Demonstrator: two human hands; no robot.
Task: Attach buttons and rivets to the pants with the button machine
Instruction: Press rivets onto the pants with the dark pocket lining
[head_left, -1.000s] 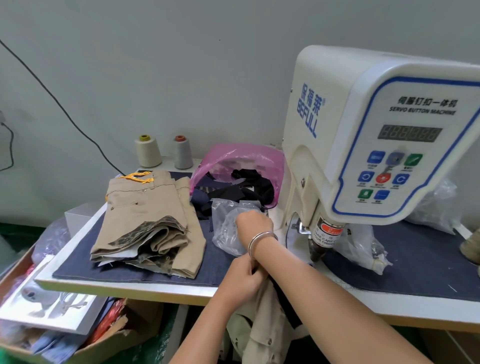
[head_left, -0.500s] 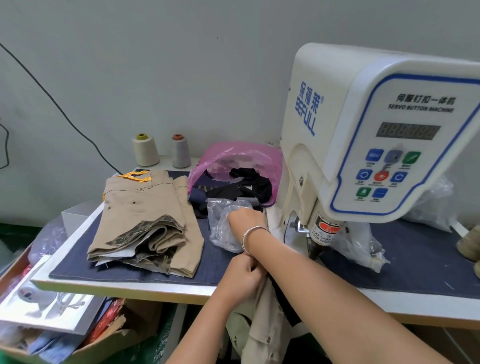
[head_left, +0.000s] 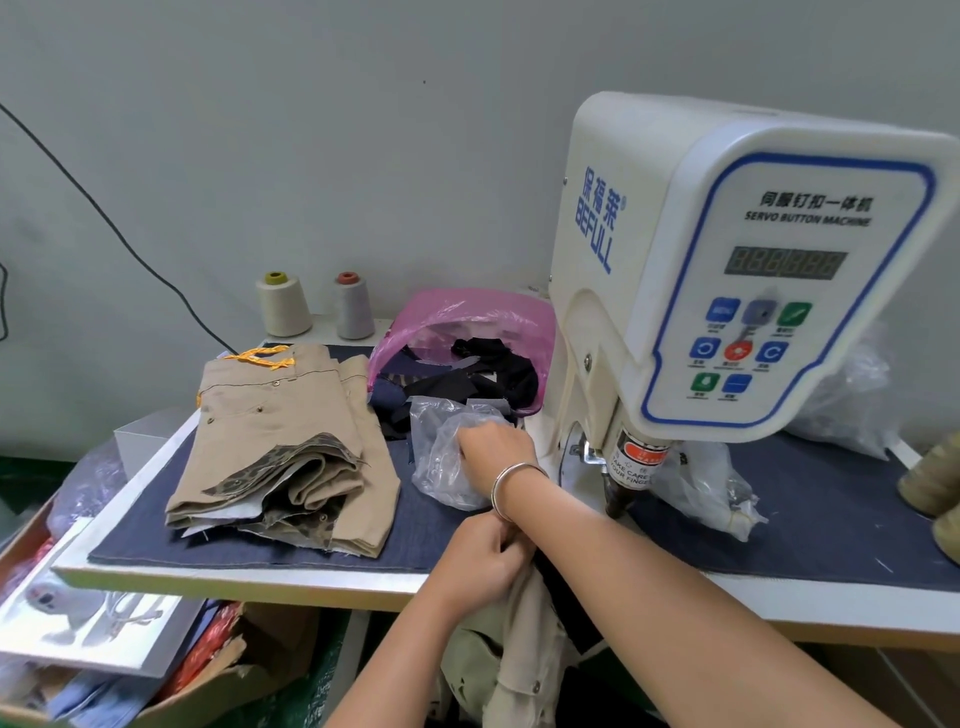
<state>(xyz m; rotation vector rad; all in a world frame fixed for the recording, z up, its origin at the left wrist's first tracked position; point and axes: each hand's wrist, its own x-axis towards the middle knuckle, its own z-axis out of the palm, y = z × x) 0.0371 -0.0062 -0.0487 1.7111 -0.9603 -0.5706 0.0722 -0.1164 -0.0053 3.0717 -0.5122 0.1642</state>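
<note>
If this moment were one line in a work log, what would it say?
right hand: reaching into clear bag | left hand: gripping khaki pants at table edge | button machine: nothing under press

The folded pants (head_left: 280, 447) are khaki tan with a leopard-print lining and an orange-yellow tie. The button machine (head_left: 727, 260) is cream-white with blue lettering and blue, green and red buttons. Dark navy denim cloth (head_left: 810, 530) covers the white counter (head_left: 249, 584). A pink bag (head_left: 467, 317) holds black and navy scraps.
</note>
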